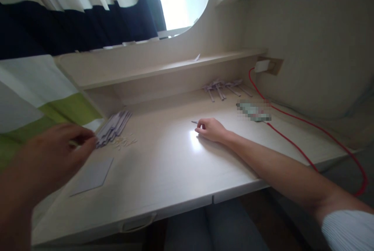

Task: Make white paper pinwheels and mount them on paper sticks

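My right hand (212,129) rests on the desk with its fingers closed around a thin, grey, pointed thing (194,122). Only a short tip of it sticks out to the left, so its kind is unclear. Over the desk's left side, my left hand (62,151) is raised, slightly blurred, thumb and fingers drawn together. Whatever they may hold is hidden. Just past its fingertips lies a pile of rolled paper sticks (115,127). Small pale slivers (125,141) are scattered beside that pile. A sheet of white paper (92,177) lies nearer, partly behind my left hand.
Folded paper pinwheels on sticks (217,86) lie at the desk's back right. A phone-like blurred device (254,111) has a red cable (292,145) running off the edge. A white charger (262,66) is in the wall socket. Above the desk (163,165) runs a shelf (163,69).
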`<state>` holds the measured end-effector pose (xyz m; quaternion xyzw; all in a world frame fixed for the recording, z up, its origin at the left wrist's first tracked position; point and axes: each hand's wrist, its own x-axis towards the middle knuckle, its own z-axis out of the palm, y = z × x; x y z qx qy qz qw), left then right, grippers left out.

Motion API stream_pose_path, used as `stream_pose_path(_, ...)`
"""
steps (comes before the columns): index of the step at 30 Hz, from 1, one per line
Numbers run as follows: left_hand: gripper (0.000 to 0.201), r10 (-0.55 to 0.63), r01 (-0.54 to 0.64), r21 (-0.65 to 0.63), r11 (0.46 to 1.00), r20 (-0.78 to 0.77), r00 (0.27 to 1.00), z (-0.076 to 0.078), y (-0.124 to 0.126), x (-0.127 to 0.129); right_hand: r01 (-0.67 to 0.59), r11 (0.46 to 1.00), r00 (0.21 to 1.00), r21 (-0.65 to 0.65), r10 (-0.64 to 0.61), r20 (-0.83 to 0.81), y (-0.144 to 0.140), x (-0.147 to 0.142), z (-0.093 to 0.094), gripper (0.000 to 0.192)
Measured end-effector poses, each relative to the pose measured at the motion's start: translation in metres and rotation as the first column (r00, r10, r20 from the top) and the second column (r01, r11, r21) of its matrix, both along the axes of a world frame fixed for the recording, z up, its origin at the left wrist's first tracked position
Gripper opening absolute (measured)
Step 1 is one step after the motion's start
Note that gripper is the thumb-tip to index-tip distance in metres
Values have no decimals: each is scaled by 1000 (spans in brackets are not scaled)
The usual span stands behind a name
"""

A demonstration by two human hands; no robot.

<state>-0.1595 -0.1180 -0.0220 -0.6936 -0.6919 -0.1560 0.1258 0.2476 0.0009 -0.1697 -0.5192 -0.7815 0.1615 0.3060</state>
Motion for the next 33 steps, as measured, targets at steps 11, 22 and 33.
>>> stream_pose_path(11, 12, -592, 549, 255, 796, 519, 617, -116, 57, 156, -206, 978, 882, -16, 179, -435, -14, -18, 8, 65)
stream_pose_path(22, 7, -770, 686, 351, 637, 324, 549, -95, 86, 145, -223, 970, 851, 99, 243, -466, -11, -18, 50, 12)
stream_pose_path(33, 28, -616, 204, 597, 776, 787, 38, 30, 107, 154, -76, 810, 791, 582, 404, -460, -33, -34, 180, 20)
